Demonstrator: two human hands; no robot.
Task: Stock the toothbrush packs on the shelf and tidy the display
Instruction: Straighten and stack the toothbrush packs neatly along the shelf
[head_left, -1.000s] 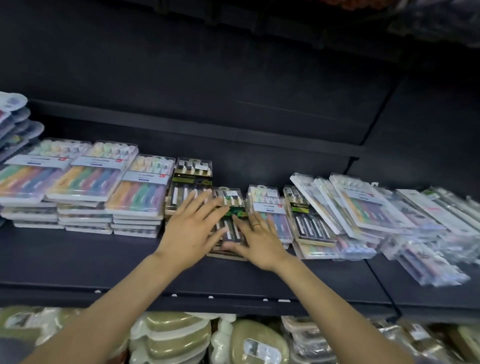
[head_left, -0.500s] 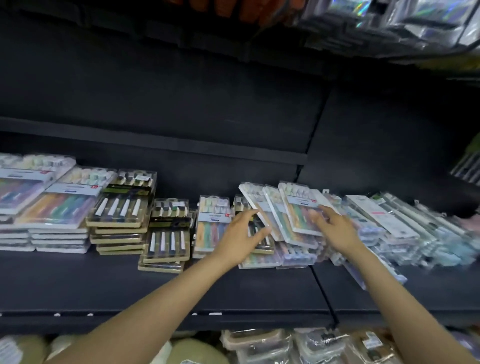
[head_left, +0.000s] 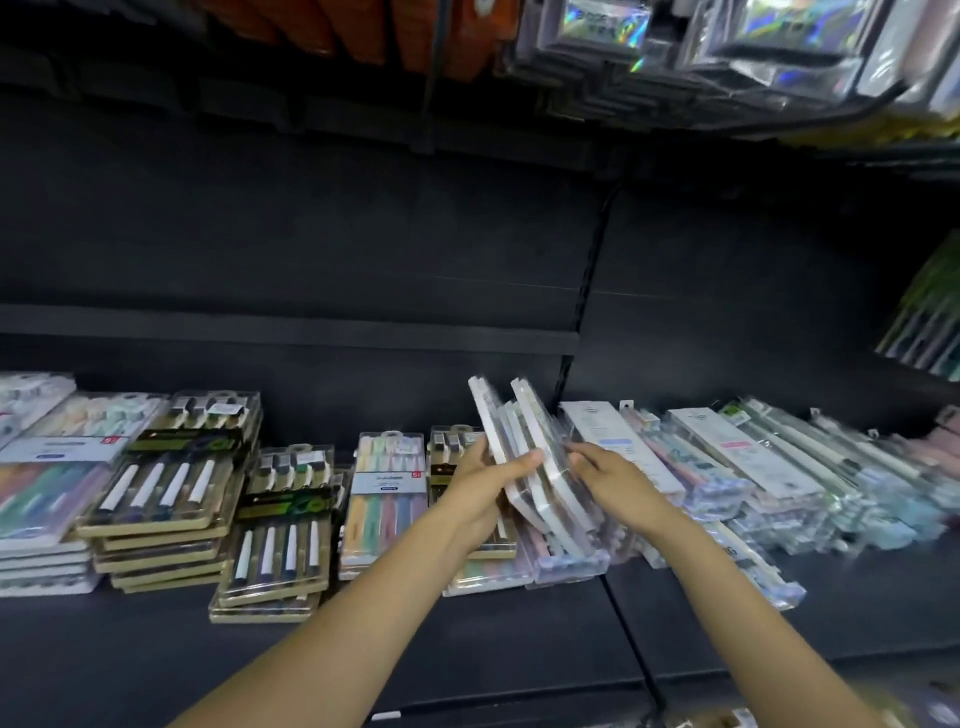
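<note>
Head view: blurred packs (head_left: 540, 467) (count unclear)

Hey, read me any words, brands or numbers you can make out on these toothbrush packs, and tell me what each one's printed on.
None can be read for sure.
Pastel pack: white label and red tag, print blurred.
Black-and-gold pack: green band, print too small.
Long white packs: print blurred.
Holographic packs overhead: lettering illegible.
</note>
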